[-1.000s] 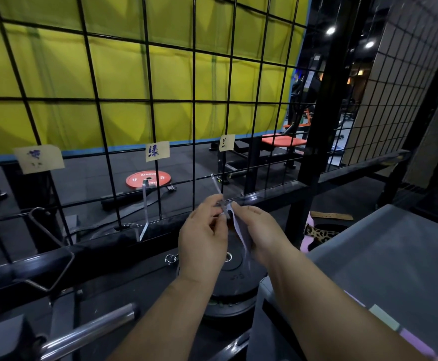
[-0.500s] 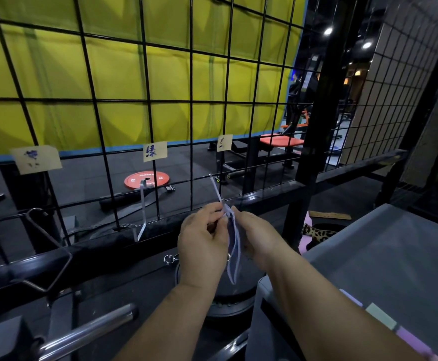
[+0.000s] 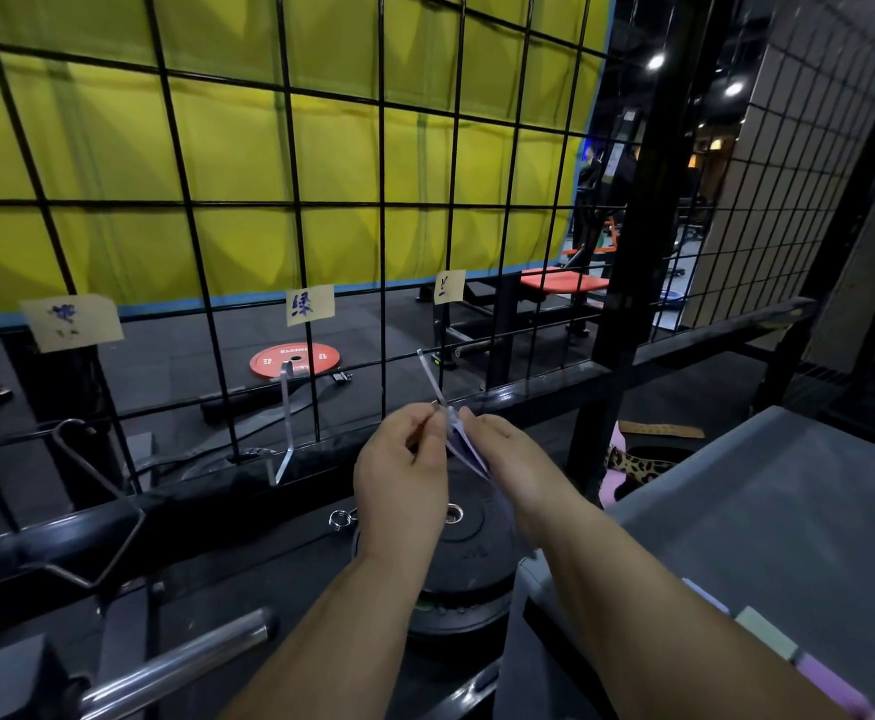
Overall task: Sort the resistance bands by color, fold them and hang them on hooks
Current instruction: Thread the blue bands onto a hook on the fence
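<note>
While it is pinched between both hands, the blue band is seen gathered into a flat folded bundle, held in front of the wire grid and above the black weight plate. Its top is nipped by the curled fingertips of the left hand, and its side is clamped between thumb and fingers of the right hand. Half a second earlier the band was hung as a loose loop below the hands. Now it is drawn up short and slanted toward the right wrist, with the hands kept at much the same spot.

Counts: one band held, two hands on it. Two pale strips are noted on the grid. One hanging strip is below the middle label, and one slanted strip runs from a wire down to the fingertips; hook or band end cannot be told. Three paper labels are stuck to the grid. Two plates are seen, the black one and a red plate behind the grid. Three coloured strips are laid on the edge of the grey bin. One chrome bar is at lower left.
</note>
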